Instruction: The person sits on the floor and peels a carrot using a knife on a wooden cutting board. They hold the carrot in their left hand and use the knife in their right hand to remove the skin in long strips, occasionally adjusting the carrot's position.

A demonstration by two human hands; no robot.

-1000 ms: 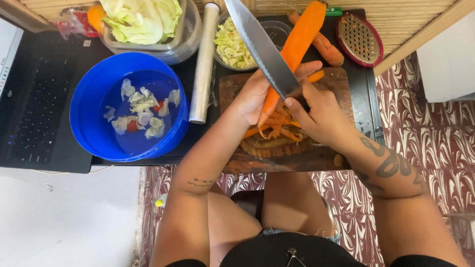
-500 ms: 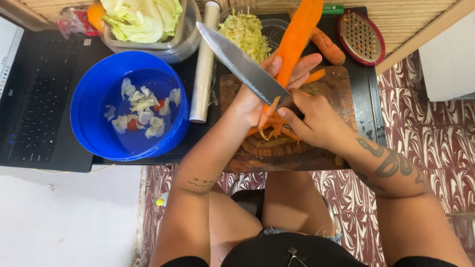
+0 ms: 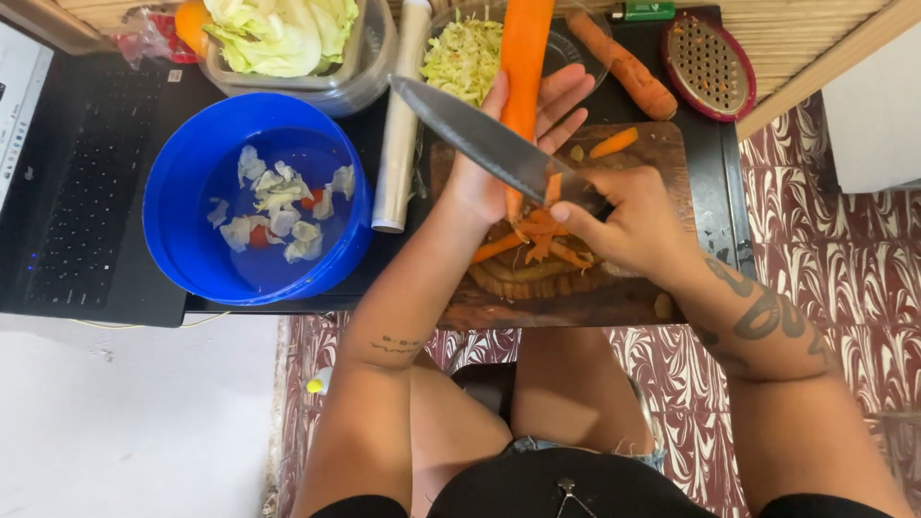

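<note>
Left grip [image 3: 499, 153] clamped on upright carrot [image 3: 526, 58], right grip [image 3: 624, 221] clamped on knife [image 3: 480, 142] crossing it

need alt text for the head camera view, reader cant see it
Seen from above, a seated person's left hand holds a long orange carrot while the right hand draws a large steel kitchen knife along it, orange shavings piling on a dark wooden cutting board. Left of the board sits a blue plastic bowl holding water and vegetable scraps.
</note>
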